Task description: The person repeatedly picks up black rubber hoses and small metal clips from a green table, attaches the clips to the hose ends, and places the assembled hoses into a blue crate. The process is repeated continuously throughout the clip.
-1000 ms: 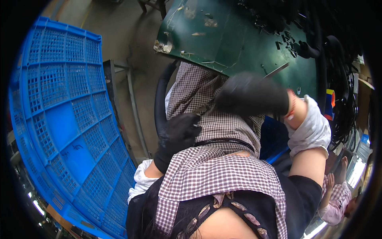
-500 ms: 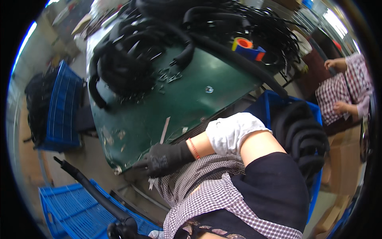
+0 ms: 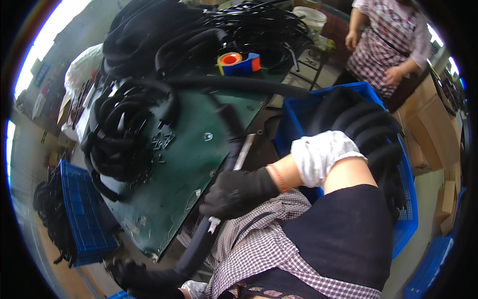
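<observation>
My right hand (image 3: 239, 194), in a black glove, is closed round a black foam tube (image 3: 199, 244) in front of the table. A thin pale strip (image 3: 244, 152) runs through the same fist, with a small white piece (image 3: 213, 224) showing below it. The tube's upper end, with a thinner dark tip, is blurred over the table edge. At the lower left my left hand (image 3: 127, 274), gloved in black, is on the tube's bent lower end; black on black partly hides its grip. Small metal clips (image 3: 163, 141) lie on the green table (image 3: 189, 164).
Coiled black tubes (image 3: 124, 134) and a roll of orange tape (image 3: 230, 60) lie on the table. Right of me stands a blue crate (image 3: 409, 219) of black tubes; another crate (image 3: 82, 214) stands at left. Beyond is a person in a checked apron (image 3: 373, 60), near cardboard boxes (image 3: 433, 124).
The tube has swung from the lower left up to the right and now lies in my right hand's grip. My left hand has moved left. The view has turned and shifted.
</observation>
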Action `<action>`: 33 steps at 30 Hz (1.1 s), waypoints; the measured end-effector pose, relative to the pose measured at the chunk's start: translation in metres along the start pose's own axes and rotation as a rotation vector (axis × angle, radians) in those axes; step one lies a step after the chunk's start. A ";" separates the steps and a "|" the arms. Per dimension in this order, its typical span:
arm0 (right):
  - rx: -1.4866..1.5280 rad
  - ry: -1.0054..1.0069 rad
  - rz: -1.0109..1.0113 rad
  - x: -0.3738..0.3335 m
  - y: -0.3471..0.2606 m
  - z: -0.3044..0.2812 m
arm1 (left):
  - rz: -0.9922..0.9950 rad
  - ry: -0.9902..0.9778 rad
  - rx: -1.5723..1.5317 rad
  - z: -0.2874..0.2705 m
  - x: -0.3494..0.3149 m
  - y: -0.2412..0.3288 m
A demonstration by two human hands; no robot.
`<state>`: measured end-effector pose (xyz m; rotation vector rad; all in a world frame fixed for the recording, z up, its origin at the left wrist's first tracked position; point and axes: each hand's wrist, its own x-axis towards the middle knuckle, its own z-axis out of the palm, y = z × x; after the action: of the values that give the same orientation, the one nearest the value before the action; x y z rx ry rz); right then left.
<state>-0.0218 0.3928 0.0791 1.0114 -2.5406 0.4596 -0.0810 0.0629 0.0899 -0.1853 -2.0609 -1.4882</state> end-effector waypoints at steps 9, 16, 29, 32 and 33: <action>-0.455 0.361 1.350 -0.155 -0.045 -0.158 | -0.445 -0.764 -0.709 0.087 -0.028 -0.021; -1.049 0.119 2.090 -0.431 -0.090 -0.186 | -0.494 -0.878 -0.702 0.112 -0.046 -0.028; -0.892 -0.058 1.665 -0.296 0.032 -0.174 | -0.570 -0.796 -0.564 0.085 -0.047 -0.059; -0.557 -0.001 1.400 -0.170 0.090 -0.126 | -0.685 -0.770 -0.550 0.080 -0.048 -0.043; -0.536 -0.052 1.328 -0.156 0.115 -0.104 | -0.695 -0.768 -0.546 0.077 -0.049 -0.044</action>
<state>0.0244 0.6076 0.0827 -0.9392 -2.7748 0.0137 -0.0895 0.1273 0.0117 -0.3067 -2.3462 -2.7423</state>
